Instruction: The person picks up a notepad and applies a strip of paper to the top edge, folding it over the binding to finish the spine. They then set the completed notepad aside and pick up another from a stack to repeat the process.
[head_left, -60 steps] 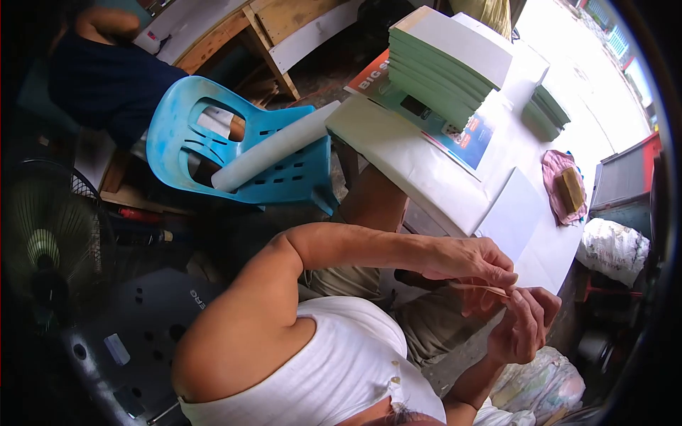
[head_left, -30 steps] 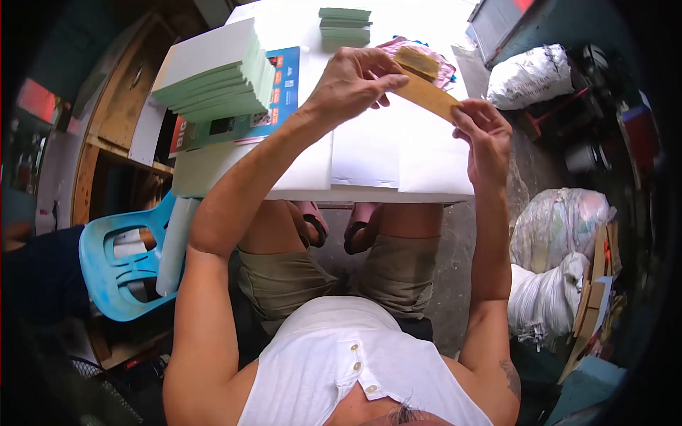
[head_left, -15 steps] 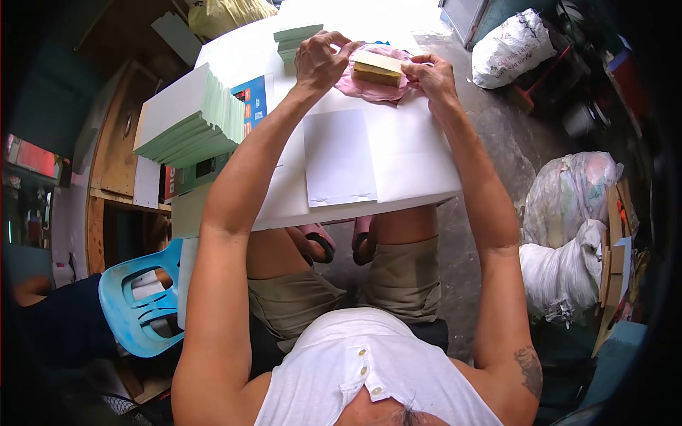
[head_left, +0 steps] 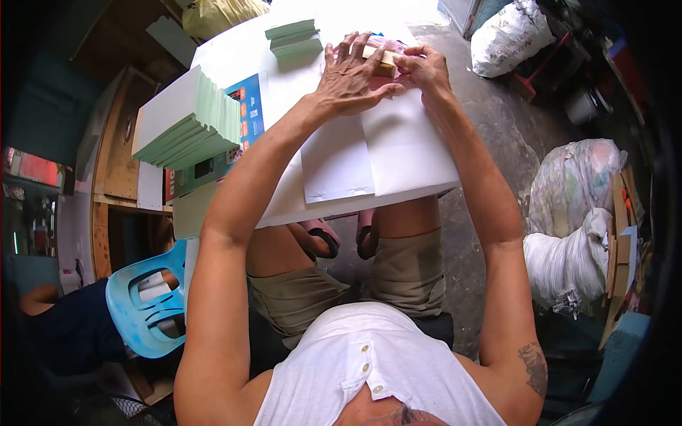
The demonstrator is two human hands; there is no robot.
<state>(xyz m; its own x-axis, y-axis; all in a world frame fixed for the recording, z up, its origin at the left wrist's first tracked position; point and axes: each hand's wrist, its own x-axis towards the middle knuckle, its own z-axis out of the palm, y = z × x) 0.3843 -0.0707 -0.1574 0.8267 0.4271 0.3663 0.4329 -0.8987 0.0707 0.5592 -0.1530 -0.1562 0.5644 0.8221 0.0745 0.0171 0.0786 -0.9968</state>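
Note:
My left hand (head_left: 352,79) is spread, palm down, over the near left side of a pink cloth (head_left: 394,47) at the table's far edge. On the cloth sits a block (head_left: 383,59) with a pale top and yellowish-brown side, partly hidden by my fingers. My right hand (head_left: 425,71) is at the block's right end, thumb and index finger pinched together there; what lies between them is too small to make out. A white sheet (head_left: 336,160) lies on the white table (head_left: 415,167) below my hands.
A tall stack of green-edged sheets (head_left: 188,117) stands at the table's left on a blue printed box (head_left: 252,106). A smaller stack (head_left: 293,39) is farther back. A blue chair (head_left: 145,305) and a person in dark clothes (head_left: 71,326) are at left; sacks (head_left: 511,39) are at right.
My left hand has opened and moved right and nearer, from the cloth's left edge to over its near side. My right hand stays by the block's right end. The view has shifted slightly.

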